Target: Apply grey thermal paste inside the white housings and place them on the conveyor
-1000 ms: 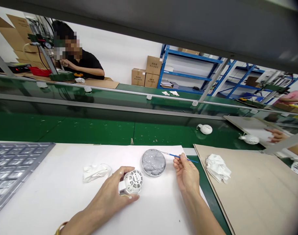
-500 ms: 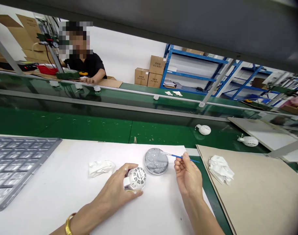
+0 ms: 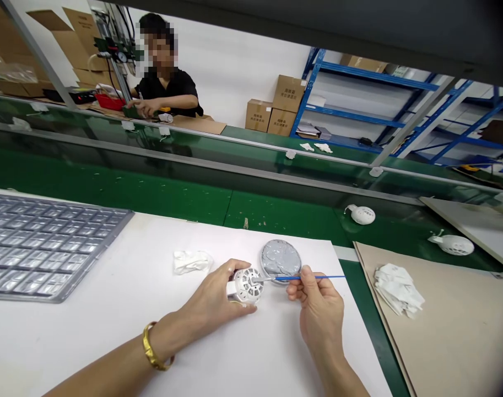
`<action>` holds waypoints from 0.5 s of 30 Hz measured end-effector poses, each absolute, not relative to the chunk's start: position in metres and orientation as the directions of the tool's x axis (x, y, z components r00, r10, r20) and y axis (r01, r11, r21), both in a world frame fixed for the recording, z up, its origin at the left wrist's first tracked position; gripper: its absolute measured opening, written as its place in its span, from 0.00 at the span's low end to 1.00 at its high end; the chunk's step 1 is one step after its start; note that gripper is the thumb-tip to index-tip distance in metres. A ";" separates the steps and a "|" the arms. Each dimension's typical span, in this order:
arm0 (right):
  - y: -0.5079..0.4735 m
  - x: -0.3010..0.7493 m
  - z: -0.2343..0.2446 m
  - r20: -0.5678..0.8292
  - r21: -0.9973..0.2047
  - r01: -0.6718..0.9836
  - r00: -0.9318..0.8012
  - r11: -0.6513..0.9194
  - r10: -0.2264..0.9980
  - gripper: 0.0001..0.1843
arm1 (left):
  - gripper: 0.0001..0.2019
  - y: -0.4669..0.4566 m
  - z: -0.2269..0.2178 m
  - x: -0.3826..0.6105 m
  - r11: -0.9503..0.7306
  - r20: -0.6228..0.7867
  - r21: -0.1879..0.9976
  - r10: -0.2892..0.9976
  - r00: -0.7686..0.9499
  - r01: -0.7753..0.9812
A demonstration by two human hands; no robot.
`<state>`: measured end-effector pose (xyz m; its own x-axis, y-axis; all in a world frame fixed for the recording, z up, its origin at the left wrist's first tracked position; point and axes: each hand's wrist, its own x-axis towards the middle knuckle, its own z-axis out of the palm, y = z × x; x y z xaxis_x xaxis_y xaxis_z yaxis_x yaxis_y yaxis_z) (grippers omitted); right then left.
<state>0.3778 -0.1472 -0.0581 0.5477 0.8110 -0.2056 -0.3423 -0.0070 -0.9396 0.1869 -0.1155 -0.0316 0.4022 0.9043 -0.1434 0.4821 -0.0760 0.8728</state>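
While the person's left hand curls closed around a white, round, perforated plastic housing, the right hand pinches a slim blue-handled brush between thumb and fingertips. Both hands sit near the middle of a white paper sheet. The housing is held just above the sheet, with its slotted face turned up and a short stub jutting out toward the left palm. The brush lies nearly level, and its silver tip reaches over that slotted face, though whether it touches cannot be told.

Just beyond the housing on the white paper sheet, a round shallow dish of smooth grey paste sits almost touching it, and the brush shaft crosses the dish's near edge. A gold bangle circles the left wrist. Left of the dish lies a crumpled white cloth, and further left, overlapping the sheet's far corner, is a clear plastic tray with rows of silvery cells.

To the right of the sheet, a tan cardboard sheet carries a pile of crumpled white wipes. Beyond the sheet runs a green conveyor belt bearing two more white perforated housings. Farther off, past the belt, a co-worker in a black shirt reaches toward a green bench fixture.
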 end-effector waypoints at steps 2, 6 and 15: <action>-0.147 0.377 -0.060 -0.200 -0.946 -0.324 0.553 -0.013 0.809 0.20 | 0.26 -0.116 -0.030 0.186 -0.056 -0.158 0.887 0.897 0.413 0.459; -0.147 0.377 -0.064 -0.209 -0.950 -0.310 0.547 -0.036 0.811 0.20 | 0.25 -0.116 -0.022 0.186 -0.025 -0.189 0.890 0.888 0.418 0.455; -0.151 0.376 -0.052 -0.074 -0.994 -0.112 0.553 -0.014 0.830 0.20 | 0.26 -0.117 -0.025 0.184 -0.041 -0.173 0.890 0.892 0.418 0.455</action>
